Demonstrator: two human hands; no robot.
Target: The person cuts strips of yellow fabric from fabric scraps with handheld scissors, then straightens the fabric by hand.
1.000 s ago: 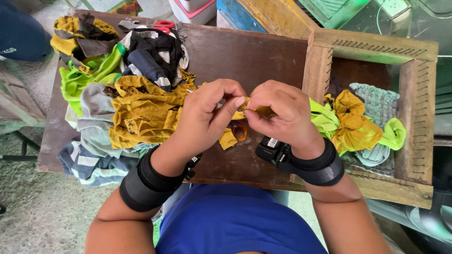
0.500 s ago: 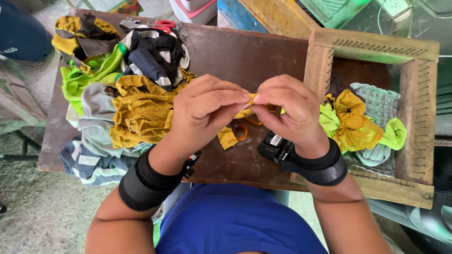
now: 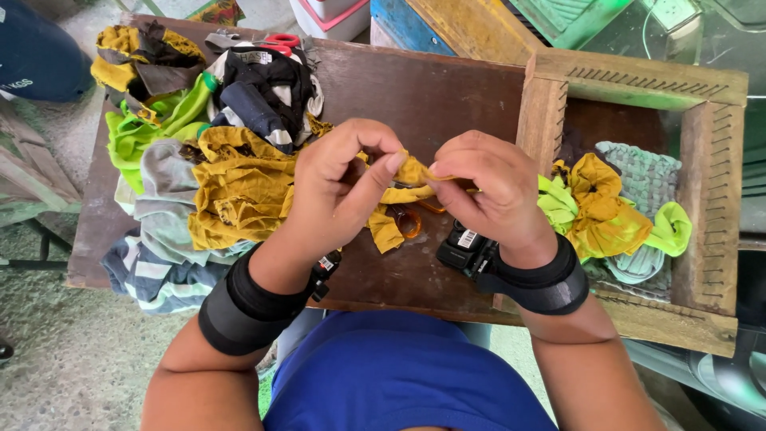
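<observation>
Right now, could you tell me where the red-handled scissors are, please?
In the head view, the red-handled scissors lie at the far left edge of the wooden table, just beyond the cloth pile.

The left hand (image 3: 339, 187) and the right hand (image 3: 487, 187) are pinching a mustard-yellow strip of cloth (image 3: 403, 195) between them above the dark wooden bench (image 3: 431, 88). A heap of yellow, green, grey and black fabric scraps (image 3: 207, 160) is lying on the bench's left side. To the right, a wooden frame loom (image 3: 638, 80) is holding a woven grey mat (image 3: 642, 172) with yellow and green pieces on it. Red-handled scissors (image 3: 275, 40) are lying at the far edge.
</observation>
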